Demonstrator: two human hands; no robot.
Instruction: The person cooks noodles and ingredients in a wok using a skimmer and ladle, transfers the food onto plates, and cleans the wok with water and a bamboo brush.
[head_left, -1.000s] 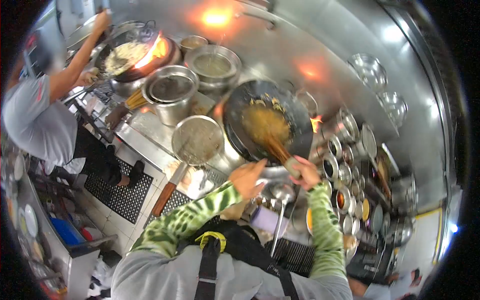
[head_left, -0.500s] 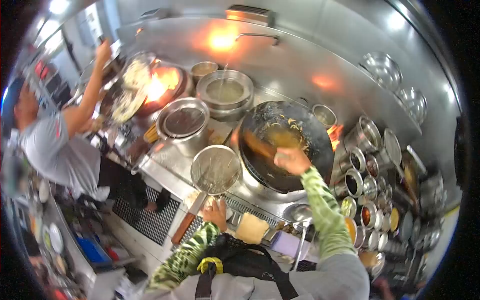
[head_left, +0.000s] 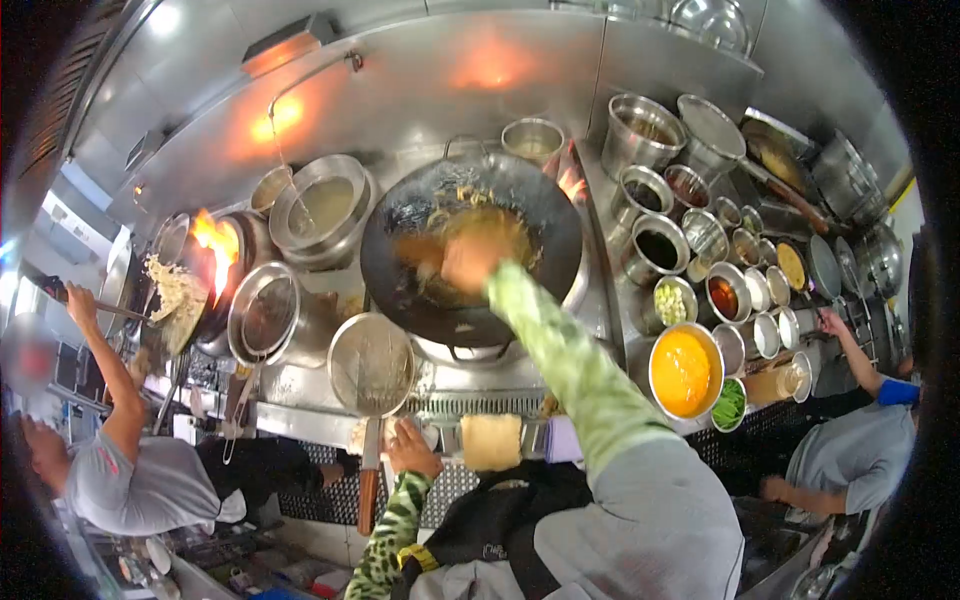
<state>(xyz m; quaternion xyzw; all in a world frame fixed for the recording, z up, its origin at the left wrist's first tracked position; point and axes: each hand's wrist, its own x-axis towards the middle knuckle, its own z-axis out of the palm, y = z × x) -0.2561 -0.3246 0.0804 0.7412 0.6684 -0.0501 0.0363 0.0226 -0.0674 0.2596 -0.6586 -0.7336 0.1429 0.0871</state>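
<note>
Leftward from the right hand (head_left: 472, 262) gripping it, the blurred brush (head_left: 418, 250) crosses the wok (head_left: 545, 285); left hand's (head_left: 413, 450) grip unclear.

Landmark = wall tap (head_left: 354, 61). Back wall (head_left: 540, 65) behind it: sheet steel, dull sheen, vertical seams, one well right of the tap. Orange glow on the steel both sides of the tap — right patch (head_left: 495, 65), left patch (head_left: 278, 118). Just left of the tap: wall box (head_left: 285, 48), underside lit orange. Farther up-left: round white ceiling light (head_left: 163, 18), dark slatted strip (head_left: 75, 65) beyond. Upper right of the tap: steel shelf (head_left: 755, 69). Below the tap: steel counter (head_left: 300, 385); below that — pale floor (head_left: 320, 535), black perforated mat (head_left: 310, 508).
</note>
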